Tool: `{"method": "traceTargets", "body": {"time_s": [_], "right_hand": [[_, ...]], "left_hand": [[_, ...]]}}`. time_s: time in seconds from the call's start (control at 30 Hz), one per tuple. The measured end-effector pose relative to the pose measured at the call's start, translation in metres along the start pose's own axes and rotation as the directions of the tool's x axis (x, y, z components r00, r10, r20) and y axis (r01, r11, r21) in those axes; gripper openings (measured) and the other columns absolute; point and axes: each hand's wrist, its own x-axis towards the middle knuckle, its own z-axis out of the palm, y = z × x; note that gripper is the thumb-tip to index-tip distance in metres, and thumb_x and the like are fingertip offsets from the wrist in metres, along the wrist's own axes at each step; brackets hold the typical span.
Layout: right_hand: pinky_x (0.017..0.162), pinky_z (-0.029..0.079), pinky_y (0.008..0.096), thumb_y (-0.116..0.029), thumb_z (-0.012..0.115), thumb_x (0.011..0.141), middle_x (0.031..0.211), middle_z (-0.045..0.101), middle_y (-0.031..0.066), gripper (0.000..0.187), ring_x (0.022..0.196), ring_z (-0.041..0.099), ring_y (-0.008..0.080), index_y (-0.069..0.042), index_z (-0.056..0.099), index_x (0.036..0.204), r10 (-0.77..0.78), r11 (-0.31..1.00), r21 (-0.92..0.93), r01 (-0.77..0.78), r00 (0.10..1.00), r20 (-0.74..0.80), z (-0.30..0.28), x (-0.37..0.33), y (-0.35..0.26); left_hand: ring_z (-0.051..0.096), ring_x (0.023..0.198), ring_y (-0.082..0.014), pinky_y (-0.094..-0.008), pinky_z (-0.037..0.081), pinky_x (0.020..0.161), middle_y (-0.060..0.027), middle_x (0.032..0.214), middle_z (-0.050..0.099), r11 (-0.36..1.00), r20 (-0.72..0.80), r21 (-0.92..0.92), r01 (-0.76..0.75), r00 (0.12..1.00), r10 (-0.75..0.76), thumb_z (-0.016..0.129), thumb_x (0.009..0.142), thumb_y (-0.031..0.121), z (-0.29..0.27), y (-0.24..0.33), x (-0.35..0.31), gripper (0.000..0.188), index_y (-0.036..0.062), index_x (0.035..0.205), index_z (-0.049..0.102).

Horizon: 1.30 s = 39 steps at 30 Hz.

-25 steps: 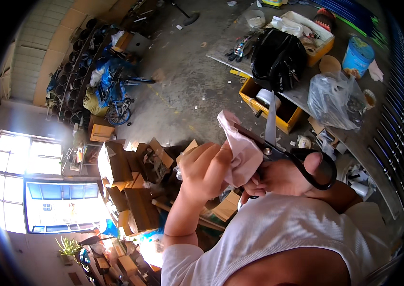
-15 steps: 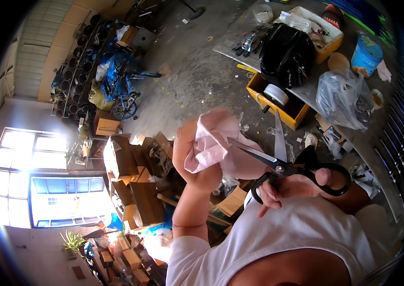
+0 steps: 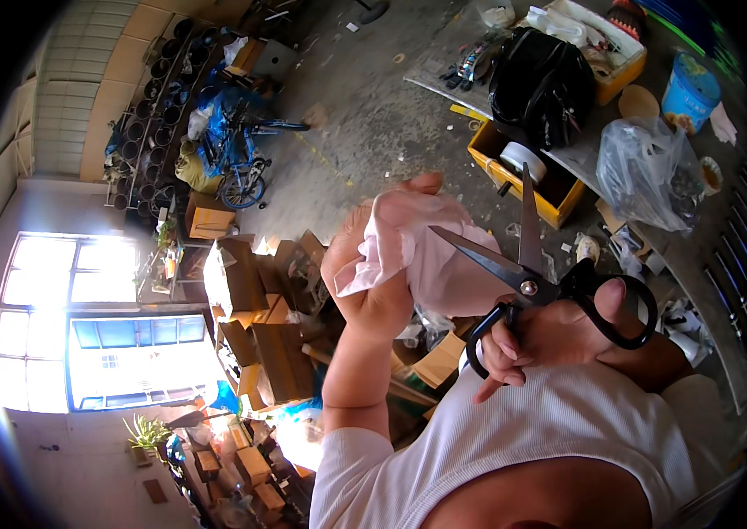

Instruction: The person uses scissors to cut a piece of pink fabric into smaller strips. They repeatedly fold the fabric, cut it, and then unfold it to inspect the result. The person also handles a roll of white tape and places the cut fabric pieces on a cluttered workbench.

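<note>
My left hand [image 3: 358, 256] is closed on a pale pink cloth [image 3: 444, 256], which drapes over the palm and hangs to the right; some of the fingers are hidden behind it. In my right hand [image 3: 550, 335] is a pair of scissors [image 3: 528, 286] with black handles. The thumb goes through one handle loop and fingers through the other. The blades stand apart and point up and to the left. One blade lies in front of the cloth in this view; whether it touches the cloth I cannot tell.
A grey bench [image 3: 603, 181] on the right bears a black bag [image 3: 541, 88], a clear plastic bag [image 3: 647, 172] and a blue bucket [image 3: 691, 93]. Beside it sits a yellow crate [image 3: 559, 207] with a white roll. Cardboard boxes [image 3: 281, 361] are piled left, a blue bicycle [image 3: 241, 185] beyond.
The scissors have turned to point more upward, and their blades are slightly closer together. My left hand and the cloth have shifted only a little. The whole view has moved slightly.
</note>
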Motion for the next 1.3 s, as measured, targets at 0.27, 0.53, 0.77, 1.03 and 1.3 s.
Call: {"method": "traceTargets", "body": {"time_s": [0.27,0.53,0.77,1.03,1.3], "right_hand": [[0.099,0.032,0.058,-0.089,0.047,0.055,0.085,0.04,0.0071,0.096,0.081,0.047,0.0209,0.0,0.045,0.093,-0.038,0.999,-0.035,0.037,0.999,-0.026,0.012,0.002,0.002],[0.099,0.032,0.058,-0.089,0.048,0.053,0.083,0.041,0.0069,0.098,0.081,0.048,0.0211,-0.001,0.046,0.094,0.039,0.999,-0.03,-0.039,0.999,-0.009,0.007,0.006,0.015],[0.099,0.033,0.0562,-0.087,0.052,0.052,0.087,0.045,0.0092,0.096,0.082,0.049,0.0216,-0.001,0.046,0.095,0.021,0.998,-0.053,-0.023,0.999,-0.027,0.012,0.013,0.015],[0.099,0.032,0.0563,-0.089,0.049,0.054,0.087,0.044,0.0094,0.097,0.082,0.048,0.0213,-0.002,0.046,0.096,-0.006,1.0,-0.015,0.007,0.999,0.042,0.008,0.01,0.018],[0.099,0.033,0.0564,-0.089,0.047,0.053,0.087,0.043,0.0093,0.098,0.083,0.048,0.0225,-0.001,0.045,0.096,0.003,1.0,0.003,-0.003,0.998,0.056,0.009,0.01,0.022]], "left_hand": [[0.059,0.101,-0.0249,-0.0361,0.048,0.085,-0.0194,0.113,0.058,1.0,0.014,0.03,0.003,1.0,-0.004,0.054,0.091,0.026,-0.005,0.006,-0.001,0.038,-0.0045,0.114,0.052],[0.061,0.098,-0.028,-0.0362,0.05,0.082,-0.0208,0.109,0.06,0.997,-0.083,0.071,-0.008,0.996,0.014,0.06,0.086,0.019,-0.001,0.01,-0.01,0.033,-0.0079,0.104,0.057],[0.063,0.093,-0.0276,-0.0342,0.051,0.081,-0.0217,0.106,0.061,0.929,0.029,0.368,-0.048,0.999,0.04,0.068,0.076,0.014,-0.005,0.023,-0.022,0.039,-0.0062,0.107,0.057],[0.056,0.103,-0.0224,-0.0333,0.048,0.086,-0.0193,0.118,0.053,0.994,-0.049,0.1,-0.051,0.997,0.056,0.049,0.094,0.024,-0.017,0.023,-0.018,0.037,0.0016,0.123,0.045],[0.057,0.103,-0.024,-0.0336,0.047,0.087,-0.0209,0.117,0.055,0.972,-0.569,-0.214,0.095,0.797,-0.204,0.048,0.095,0.025,0.012,0.032,-0.012,0.039,-0.0005,0.124,0.044]]}}
